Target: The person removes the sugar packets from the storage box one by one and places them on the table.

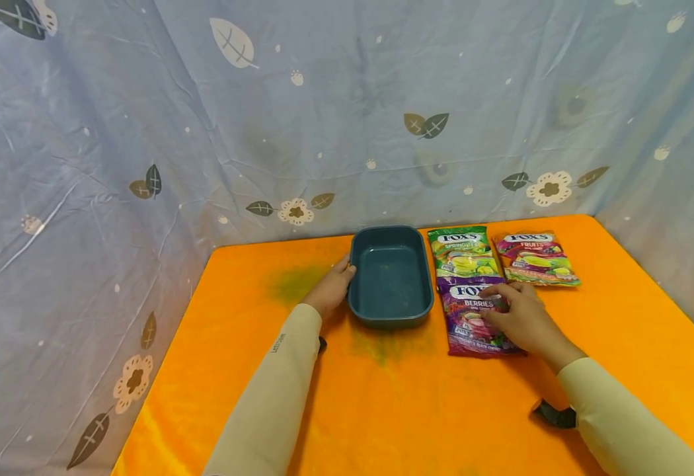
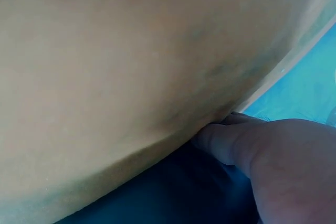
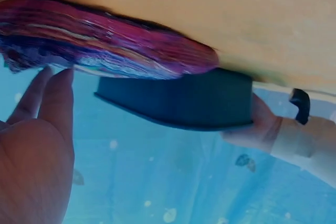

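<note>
A dark teal rectangular tub (image 1: pixel 390 281) stands on the orange table cover. At its left side my left hand (image 1: pixel 332 287) grips the wall, the thumb at the rim. The left wrist view shows the thumb (image 2: pixel 236 142) close up, and the tub's inside is bare. My right hand (image 1: pixel 525 317) hovers over a purple Fox's Berries candy bag (image 1: pixel 472 330), fingers spread loosely. In the right wrist view its fingertips (image 3: pixel 62 80) meet the surface of the candy bag (image 3: pixel 110 40). Part of this bag lies hidden under the hand.
Behind the purple bag lies a green Fox's Spring Tea bag (image 1: pixel 462 254), its lower edge against the purple one. A red Fox's Fruits bag (image 1: pixel 534 254) is to its right. Patterned grey-blue curtain (image 1: pixel 347 132) hangs along the table's back and sides.
</note>
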A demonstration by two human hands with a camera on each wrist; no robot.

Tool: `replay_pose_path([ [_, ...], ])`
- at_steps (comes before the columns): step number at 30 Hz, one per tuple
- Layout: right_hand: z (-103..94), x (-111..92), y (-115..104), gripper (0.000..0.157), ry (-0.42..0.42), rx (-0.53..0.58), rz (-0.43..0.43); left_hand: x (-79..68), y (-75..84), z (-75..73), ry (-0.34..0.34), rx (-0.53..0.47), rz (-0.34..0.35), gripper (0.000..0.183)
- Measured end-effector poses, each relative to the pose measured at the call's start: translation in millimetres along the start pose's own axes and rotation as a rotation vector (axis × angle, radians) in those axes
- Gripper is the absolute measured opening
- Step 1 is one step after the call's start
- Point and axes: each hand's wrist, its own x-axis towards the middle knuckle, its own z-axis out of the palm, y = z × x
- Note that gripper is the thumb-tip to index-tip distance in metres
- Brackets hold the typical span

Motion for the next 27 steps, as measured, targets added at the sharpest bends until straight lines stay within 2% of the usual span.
replay_pose_path([
  [3, -3.4, 1, 4, 0.042, 0.030, -0.046, -0.023, 1.3, 0.0, -0.2, -0.007, -0.003, 0.001, 0.053],
  [6, -10.3, 4, 6, 0.044, 0.045, -0.027, -0.042, 3.3, -0.1, -0.6, 0.003, -0.007, -0.004, 0.052],
  [11, -18.7, 16, 2, 0.049, 0.090, 0.006, -0.095, 6.5, -2.6, -0.8, 0.086, -0.005, -0.016, 0.051],
  [13, -19.4, 22, -2, 0.049, 0.101, 0.000, -0.111, 6.1, -3.3, -0.7, 0.131, 0.062, 0.000, 0.050],
  [18, -20.4, 35, -16, 0.049, 0.126, -0.024, -0.136, 1.8, -3.1, -1.2, 0.234, 0.280, 0.097, 0.049],
  [22, -19.9, 50, -32, 0.055, 0.123, -0.079, -0.172, -1.3, 0.0, -8.7, 0.303, 0.370, 0.144, 0.048],
  [24, -19.1, 57, -40, 0.060, 0.123, -0.121, -0.189, -3.2, 4.1, -13.5, 0.324, 0.427, 0.166, 0.053],
  [27, -17.2, 68, -49, 0.067, 0.131, -0.202, -0.207, -4.9, 10.6, -21.0, 0.343, 0.526, 0.202, 0.073],
])
